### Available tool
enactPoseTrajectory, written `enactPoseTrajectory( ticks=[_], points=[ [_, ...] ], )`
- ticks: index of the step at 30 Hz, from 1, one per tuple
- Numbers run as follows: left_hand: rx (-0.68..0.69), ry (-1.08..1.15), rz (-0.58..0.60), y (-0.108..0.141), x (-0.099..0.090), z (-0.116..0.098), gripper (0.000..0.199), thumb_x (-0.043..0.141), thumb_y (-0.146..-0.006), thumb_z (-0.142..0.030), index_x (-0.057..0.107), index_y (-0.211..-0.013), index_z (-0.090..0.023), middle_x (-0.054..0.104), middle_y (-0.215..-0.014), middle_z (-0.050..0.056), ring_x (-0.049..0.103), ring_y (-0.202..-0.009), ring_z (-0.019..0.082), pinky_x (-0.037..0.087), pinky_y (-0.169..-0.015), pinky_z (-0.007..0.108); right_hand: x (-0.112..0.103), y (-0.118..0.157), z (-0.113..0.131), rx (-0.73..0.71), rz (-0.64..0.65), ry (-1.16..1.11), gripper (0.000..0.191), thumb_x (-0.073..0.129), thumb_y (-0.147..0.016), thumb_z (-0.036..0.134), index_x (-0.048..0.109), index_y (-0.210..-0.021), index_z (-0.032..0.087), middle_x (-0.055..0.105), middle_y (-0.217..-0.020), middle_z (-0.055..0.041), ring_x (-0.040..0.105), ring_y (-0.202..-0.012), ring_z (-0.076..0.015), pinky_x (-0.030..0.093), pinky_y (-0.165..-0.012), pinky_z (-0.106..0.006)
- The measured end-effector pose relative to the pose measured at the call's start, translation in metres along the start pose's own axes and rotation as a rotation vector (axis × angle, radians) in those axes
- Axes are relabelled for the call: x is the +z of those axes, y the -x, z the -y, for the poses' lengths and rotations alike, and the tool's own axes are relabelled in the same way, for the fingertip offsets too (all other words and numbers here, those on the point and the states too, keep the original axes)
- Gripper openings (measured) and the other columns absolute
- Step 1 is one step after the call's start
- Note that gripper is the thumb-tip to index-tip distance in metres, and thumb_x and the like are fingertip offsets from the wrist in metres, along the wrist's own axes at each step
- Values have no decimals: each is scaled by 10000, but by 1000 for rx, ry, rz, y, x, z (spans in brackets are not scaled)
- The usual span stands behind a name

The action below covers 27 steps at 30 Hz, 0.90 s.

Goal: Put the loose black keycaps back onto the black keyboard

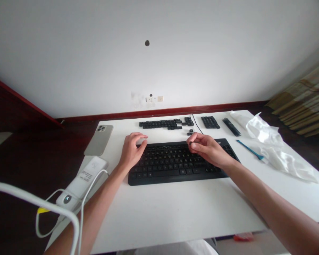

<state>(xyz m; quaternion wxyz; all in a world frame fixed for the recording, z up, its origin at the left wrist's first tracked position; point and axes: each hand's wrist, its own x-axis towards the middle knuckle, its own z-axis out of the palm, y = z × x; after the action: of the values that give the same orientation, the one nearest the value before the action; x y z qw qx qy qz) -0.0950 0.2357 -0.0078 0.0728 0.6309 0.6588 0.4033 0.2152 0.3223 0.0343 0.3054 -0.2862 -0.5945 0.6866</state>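
A black keyboard (170,165) lies on the white table in front of me. My left hand (133,148) rests at its upper left corner, thumb and fingers apart, holding nothing. Over the upper right part of the keys, my right hand (203,147) is closed in a pinch. A small dark piece that looks like a keycap (190,144) shows between its thumb and fingers, mostly hidden. Behind the keyboard, loose black keycaps (159,124) lie in rows. A separate block of keycaps (210,122) sits further right, and a few keycaps (190,132) lie just beyond my right hand.
A phone (99,140) and a white power bank (82,182) with a white cable (37,200) are at the left. To the right lie a black bundle (231,127), a blue brush (250,149) and crumpled white plastic (266,131). A thin black cord (198,124) runs off the back edge.
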Motion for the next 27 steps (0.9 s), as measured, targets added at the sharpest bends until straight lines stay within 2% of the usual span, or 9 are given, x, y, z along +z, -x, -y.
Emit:
enactPoseTrajectory(
  ticks=[5, 11, 15, 17, 20, 23, 27],
  points=[
    [-7, 3, 8, 0, 0, 0, 158, 619, -946, -243, 757, -1021, -255, 715, -1124, 47, 637, -1133, 238, 454, -1094, 447, 1, 2, 1, 22, 5, -75, 353, 831, -812, 512, 668, -939, 226, 576, -803, 2, 493, -645, -117, 432, -593, -269],
    [-10, -1, 10, 0, 0, 1, 160, 618, -946, -252, 760, -1018, -260, 716, -1125, 46, 637, -1133, 242, 452, -1098, 448, -2, 1, -4, 52, 41, -57, 497, 850, -722, 648, 685, -874, 204, 584, -676, 17, 488, -537, -102, 411, -513, -257],
    [-4, 1, 11, 0, 0, 0, 159, 618, -946, -257, 761, -1015, -259, 715, -1127, 46, 637, -1140, 244, 450, -1097, 447, 0, 1, -4, 54, 70, -40, 578, 813, -708, 729, 649, -790, 180, 535, -572, 32, 423, -467, -83, 321, -445, -235],
    [-3, 0, 12, 0, 0, 0, 160, 616, -947, -255, 762, -1013, -258, 714, -1128, 46, 638, -1138, 244, 449, -1097, 448, 1, 2, -3, 37, 83, -46, 597, 796, -711, 749, 628, -772, 179, 517, -561, 35, 409, -463, -81, 283, -436, -230],
    [0, -5, 17, 0, 0, 1, 160, 616, -946, -254, 762, -1013, -259, 716, -1128, 47, 640, -1136, 243, 451, -1094, 449, 3, 2, -3, -11, 94, -24, 560, 785, -754, 716, 601, -755, 187, 517, -588, 32, 422, -496, -88, 320, -473, -240],
    [5, -15, 18, 0, 1, 2, 160, 616, -945, -253, 759, -1016, -260, 720, -1126, 48, 639, -1140, 243, 454, -1092, 449, 3, 3, -2, -58, 67, 146, 463, 781, -814, 630, 614, -801, 199, 550, -647, 22, 452, -541, -104, 381, -524, -260],
    [12, -20, 18, 0, 1, 2, 158, 613, -947, -256, 756, -1015, -257, 724, -1124, 46, 640, -1143, 242, 457, -1092, 448, 1, 4, -2, -153, 8, 621, 390, 774, -838, 592, 709, -890, 210, 590, -696, -1, 496, -616, -138, 405, -574, -284]
  ],
)
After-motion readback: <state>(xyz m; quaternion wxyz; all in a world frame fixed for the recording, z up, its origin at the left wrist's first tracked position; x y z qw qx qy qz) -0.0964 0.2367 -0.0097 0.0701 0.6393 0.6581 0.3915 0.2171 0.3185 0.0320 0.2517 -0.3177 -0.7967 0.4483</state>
